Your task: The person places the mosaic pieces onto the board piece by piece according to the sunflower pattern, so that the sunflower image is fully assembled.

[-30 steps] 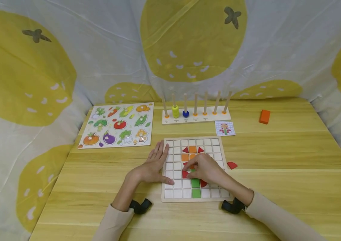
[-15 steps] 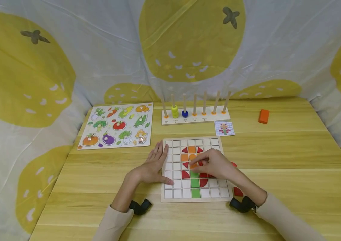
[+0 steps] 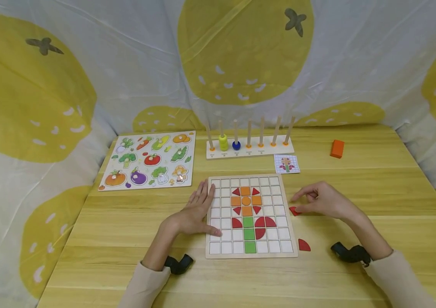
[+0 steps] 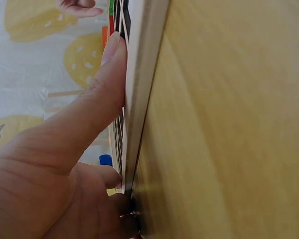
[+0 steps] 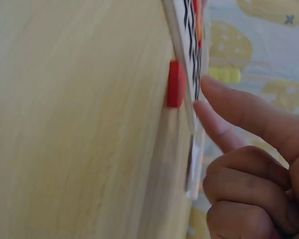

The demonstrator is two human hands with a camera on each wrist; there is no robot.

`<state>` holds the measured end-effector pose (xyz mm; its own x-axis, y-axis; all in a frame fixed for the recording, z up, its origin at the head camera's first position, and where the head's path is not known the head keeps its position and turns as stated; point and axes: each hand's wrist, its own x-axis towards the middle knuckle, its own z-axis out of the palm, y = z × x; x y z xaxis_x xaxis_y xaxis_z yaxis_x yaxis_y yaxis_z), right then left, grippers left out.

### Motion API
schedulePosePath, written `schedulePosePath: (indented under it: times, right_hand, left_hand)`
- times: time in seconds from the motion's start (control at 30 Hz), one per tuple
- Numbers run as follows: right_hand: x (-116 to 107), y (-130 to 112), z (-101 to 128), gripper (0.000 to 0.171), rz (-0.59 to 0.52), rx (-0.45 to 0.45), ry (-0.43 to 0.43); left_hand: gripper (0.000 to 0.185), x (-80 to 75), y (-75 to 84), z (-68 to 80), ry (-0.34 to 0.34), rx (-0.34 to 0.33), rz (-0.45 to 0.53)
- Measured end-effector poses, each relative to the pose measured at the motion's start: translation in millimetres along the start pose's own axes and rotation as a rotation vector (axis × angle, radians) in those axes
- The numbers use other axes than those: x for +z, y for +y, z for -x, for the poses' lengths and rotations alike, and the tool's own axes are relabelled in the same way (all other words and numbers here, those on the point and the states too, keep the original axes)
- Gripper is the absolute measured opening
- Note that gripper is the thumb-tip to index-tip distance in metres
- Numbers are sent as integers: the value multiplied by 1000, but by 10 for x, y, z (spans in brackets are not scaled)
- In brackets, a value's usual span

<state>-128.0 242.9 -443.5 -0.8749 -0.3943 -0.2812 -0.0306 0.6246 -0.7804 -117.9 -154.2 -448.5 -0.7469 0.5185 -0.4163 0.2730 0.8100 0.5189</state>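
A wooden grid board lies on the table, bearing a flower pattern of red, orange and green tiles. My left hand rests flat on its left side, thumb and fingers spread over the edge; the left wrist view shows the thumb on the rim. My right hand is beside the board's right edge, thumb and index apart over a red quarter-circle tile, partly hidden by the thumb. In the right wrist view a red tile lies beside the board, with the fingers apart from it.
Another red quarter-circle lies right of the board. Behind it are a pattern card, a peg stand with yellow and blue beads, and an orange block. A vegetable puzzle lies back left. A patterned cloth hangs behind.
My right hand has let go of a red quarter-circle in the grid left of the green tiles, then moved right, off the board, to the loose red tile. The left hand stays put.
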Motion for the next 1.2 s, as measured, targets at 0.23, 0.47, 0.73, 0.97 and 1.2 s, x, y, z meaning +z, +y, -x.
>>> schedulePosePath:
  times: [0.23,0.47,0.73,0.97,1.2]
  right_hand:
    - [13,70,-11,28,-49,53,-64]
    - [-54,99,3,27,-57,36,-56]
    - [-75,136,-15,36,-44,43,-29]
    - [-70,144,-19,39,-68,64,-22]
    - [-87,176,-26,34,-64,65,-15]
  left_hand:
    - [134,-11,-1,9,-3,5,13]
    - [133,-13,-3,8,-5,9,23]
    - [134,-6,-11,2,-1,11,25]
    - [134,1,-13,0,-2,12,24]
    - [134,-6,-15,3,-4,8,19]
